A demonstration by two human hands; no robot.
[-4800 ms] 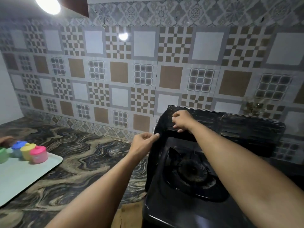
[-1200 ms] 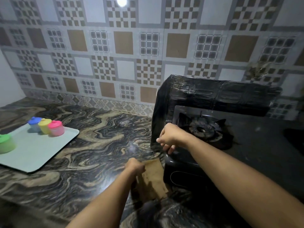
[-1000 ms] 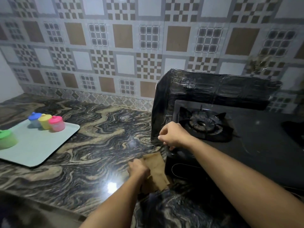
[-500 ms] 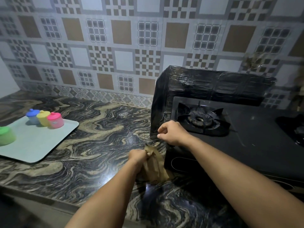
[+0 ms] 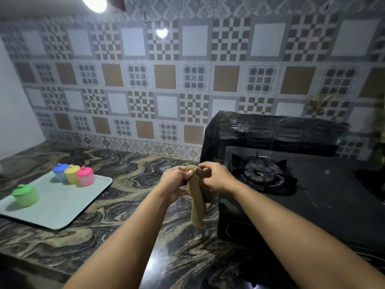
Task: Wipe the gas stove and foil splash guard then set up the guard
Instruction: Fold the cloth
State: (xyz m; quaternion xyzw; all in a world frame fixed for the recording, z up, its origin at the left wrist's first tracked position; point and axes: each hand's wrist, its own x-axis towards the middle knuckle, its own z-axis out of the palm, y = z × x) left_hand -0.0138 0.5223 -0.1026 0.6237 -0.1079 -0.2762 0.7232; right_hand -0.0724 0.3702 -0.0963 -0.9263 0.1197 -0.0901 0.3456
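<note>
A black gas stove [image 5: 325, 207] sits at the right on the marbled counter, its left burner [image 5: 259, 174] in plain sight. The dark foil splash guard [image 5: 270, 130] stands upright around the stove's back and left side. A brown cloth [image 5: 196, 203] hangs in the air just left of the stove. My left hand [image 5: 177, 182] and my right hand [image 5: 216, 177] both pinch the cloth's top edge, close together, and the rest of it dangles down.
A pale tray [image 5: 60, 207] lies at the left of the counter [image 5: 125, 170], carrying a green lidded pot [image 5: 26, 196] and blue, yellow and pink pots [image 5: 85, 176]. A patterned tile wall rises behind. A second burner shows at the far right edge.
My left hand lifted the cloth off the counter. My right hand left the guard's front corner and joined it on the cloth's top edge. The camera tilted up.
</note>
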